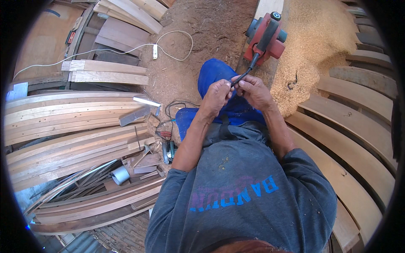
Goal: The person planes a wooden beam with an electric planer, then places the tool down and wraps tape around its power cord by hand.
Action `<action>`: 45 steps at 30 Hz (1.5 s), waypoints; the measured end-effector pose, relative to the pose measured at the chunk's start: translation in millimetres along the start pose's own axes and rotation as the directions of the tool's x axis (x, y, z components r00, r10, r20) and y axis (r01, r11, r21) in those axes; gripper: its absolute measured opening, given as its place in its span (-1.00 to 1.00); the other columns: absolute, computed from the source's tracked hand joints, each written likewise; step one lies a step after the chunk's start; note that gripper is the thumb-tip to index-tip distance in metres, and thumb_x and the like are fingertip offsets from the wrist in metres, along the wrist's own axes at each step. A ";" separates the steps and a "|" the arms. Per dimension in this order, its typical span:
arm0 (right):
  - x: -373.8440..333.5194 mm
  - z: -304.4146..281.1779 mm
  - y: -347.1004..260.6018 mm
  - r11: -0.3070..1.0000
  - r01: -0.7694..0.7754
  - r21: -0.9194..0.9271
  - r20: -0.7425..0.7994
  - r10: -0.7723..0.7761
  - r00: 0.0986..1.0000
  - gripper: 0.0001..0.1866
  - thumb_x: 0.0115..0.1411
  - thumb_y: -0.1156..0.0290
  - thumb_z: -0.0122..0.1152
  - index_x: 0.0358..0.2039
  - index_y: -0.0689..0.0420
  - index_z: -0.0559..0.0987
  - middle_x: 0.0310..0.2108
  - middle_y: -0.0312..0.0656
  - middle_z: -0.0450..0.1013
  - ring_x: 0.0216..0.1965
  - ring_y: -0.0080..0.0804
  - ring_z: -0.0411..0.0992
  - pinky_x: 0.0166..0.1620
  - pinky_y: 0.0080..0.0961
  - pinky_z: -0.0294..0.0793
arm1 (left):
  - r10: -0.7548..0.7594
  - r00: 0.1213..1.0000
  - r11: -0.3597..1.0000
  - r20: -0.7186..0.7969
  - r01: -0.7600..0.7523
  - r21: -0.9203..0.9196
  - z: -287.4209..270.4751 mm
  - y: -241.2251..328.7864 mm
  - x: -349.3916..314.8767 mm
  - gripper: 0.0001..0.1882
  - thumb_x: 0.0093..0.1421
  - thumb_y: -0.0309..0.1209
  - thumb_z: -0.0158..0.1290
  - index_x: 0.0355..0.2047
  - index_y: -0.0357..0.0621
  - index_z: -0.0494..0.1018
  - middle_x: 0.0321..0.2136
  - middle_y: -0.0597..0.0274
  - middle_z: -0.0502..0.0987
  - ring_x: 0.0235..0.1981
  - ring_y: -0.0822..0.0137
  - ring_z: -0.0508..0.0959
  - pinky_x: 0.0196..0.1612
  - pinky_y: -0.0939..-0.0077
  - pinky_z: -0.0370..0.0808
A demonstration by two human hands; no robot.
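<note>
A red and black electric hand planer (266, 40) rests on a long board ahead of me, slightly right of centre. From its rear handle a black power cord (252, 66) runs toward my body. My left hand (217, 98) pinches the cord near its thumb and fingertips, above my blue-clad knee. Right beside it, my right hand (254, 90) grips the same cord with thumb and fingers, closer to the planer. The two hands nearly touch. What lies between the fingertips is mostly hidden.
Stacked planks (63, 111) fill the left, with a white extension cord (122, 52) and its socket (155, 52) on the dirt floor. A pile of wood shavings (314, 46) and long boards (350, 143) lie right. Hand tools (168, 151) sit by my left elbow.
</note>
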State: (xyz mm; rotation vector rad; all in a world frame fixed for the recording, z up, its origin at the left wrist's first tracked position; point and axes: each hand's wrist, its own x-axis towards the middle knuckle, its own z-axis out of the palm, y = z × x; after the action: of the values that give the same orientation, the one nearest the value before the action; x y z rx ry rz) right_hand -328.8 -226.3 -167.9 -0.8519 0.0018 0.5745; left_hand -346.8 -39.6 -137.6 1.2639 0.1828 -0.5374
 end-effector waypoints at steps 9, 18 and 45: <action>-3.6 -1.1 -3.3 0.999 0.024 0.026 -0.054 -0.023 0.998 -0.85 0.29 0.39 0.19 -0.21 0.20 0.55 -0.40 -0.29 0.45 -0.41 -0.58 0.33 -0.30 -0.62 0.32 | 0.028 0.999 1.000 0.017 -0.028 -0.010 0.7 -5.8 -2.2 -0.83 0.33 -0.34 -0.06 -0.36 -0.13 0.43 -0.56 0.41 0.42 -0.60 0.63 0.31 -0.55 0.73 0.25; -4.5 1.3 -1.6 0.998 0.011 -0.066 -0.120 -0.019 0.993 -0.86 0.27 0.37 0.23 -0.27 0.17 0.56 -0.48 -0.37 0.41 -0.48 -0.65 0.28 -0.38 -0.70 0.27 | 0.319 0.934 0.930 -0.161 -0.276 0.242 10.7 -22.8 -3.2 -0.87 0.19 -0.44 0.11 -0.28 -0.22 0.47 -0.53 0.36 0.48 -0.50 0.53 0.46 -0.37 0.57 0.45; -5.4 -17.8 -2.1 0.832 0.050 -0.553 -0.118 -0.137 0.984 -0.84 0.18 0.39 0.22 -0.51 0.14 0.51 -0.56 -0.47 0.36 -0.50 -0.74 0.24 -0.44 -0.68 0.22 | 0.271 0.962 0.628 0.018 -0.190 0.755 14.9 3.4 20.6 -0.86 0.10 -0.42 0.09 -0.49 -0.26 0.47 -0.59 0.14 0.50 -0.51 0.40 0.49 -0.41 0.42 0.43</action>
State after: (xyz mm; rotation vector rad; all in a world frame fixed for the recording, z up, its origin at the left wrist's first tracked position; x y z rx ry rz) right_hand -328.5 -242.7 -177.1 -1.4521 -0.0687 0.4158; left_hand -329.7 -58.7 -138.7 2.1089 -0.1541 -0.3194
